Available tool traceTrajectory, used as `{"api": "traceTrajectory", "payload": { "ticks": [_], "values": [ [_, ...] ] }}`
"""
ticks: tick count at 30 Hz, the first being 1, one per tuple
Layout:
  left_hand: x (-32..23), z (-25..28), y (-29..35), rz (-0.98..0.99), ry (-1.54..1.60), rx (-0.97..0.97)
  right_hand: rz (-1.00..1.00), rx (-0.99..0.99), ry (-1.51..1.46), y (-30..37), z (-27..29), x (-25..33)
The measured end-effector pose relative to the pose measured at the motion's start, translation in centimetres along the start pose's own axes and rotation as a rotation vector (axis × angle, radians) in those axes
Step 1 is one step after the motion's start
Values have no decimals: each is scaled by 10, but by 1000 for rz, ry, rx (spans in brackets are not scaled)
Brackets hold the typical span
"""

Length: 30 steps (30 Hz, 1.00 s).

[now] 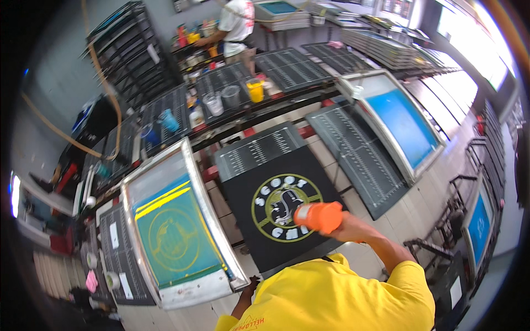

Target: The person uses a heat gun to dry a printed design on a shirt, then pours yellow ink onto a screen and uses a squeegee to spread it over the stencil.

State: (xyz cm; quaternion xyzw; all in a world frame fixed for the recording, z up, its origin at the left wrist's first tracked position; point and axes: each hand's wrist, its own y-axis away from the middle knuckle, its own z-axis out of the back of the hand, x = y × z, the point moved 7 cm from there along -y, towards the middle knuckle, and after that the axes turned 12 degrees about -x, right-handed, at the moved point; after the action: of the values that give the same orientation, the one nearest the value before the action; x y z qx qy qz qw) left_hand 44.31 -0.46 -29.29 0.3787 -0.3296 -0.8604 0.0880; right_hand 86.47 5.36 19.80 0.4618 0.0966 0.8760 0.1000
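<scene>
My right hand (349, 228) is closed around an orange heat gun (319, 217), whose narrower end points left over a print. Beneath it lies a black fabric panel (248, 201) on a dark printing board (259, 149). The panel bears a round olive-green ring with white lettering and a white-and-dark scooter-like picture in the middle. The heat gun covers part of the ring's right side. Low by my body, my left hand (254, 282) is near the bottom corner of a metal-framed printing screen (207, 215); it is dark and small, and its fingers do not show clearly.
The left screen stands tilted, with yellow ink on its mesh. A blue-meshed screen (406, 129) leans at the right by another board (359, 154). Behind run more boards with plastic cups (255, 91). A person (237, 25) in white stands at the back. A hose (105, 83) hangs left.
</scene>
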Motion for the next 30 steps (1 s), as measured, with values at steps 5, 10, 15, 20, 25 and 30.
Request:
{"api": "traceTrajectory", "payload": {
  "ticks": [5,10,15,20,25,30],
  "values": [
    [-9,2,-10,-13,-59,30,-128,85,64,8,14,-20],
    [-28,4,-27,-29,-99,44,-84,-96,-6,15,27,-14],
    [-57,6,-44,-55,-122,43,-85,-24,31,5,19,-30],
    [-78,4,-59,-81,-166,65,-43,-22,-18,-3,13,-25],
    [-83,15,-63,-91,-191,55,-43,-92,-40,-12,26,-11],
    [-70,16,-54,-87,-192,43,93,-208,-129,-34,23,3]
  ]
}}
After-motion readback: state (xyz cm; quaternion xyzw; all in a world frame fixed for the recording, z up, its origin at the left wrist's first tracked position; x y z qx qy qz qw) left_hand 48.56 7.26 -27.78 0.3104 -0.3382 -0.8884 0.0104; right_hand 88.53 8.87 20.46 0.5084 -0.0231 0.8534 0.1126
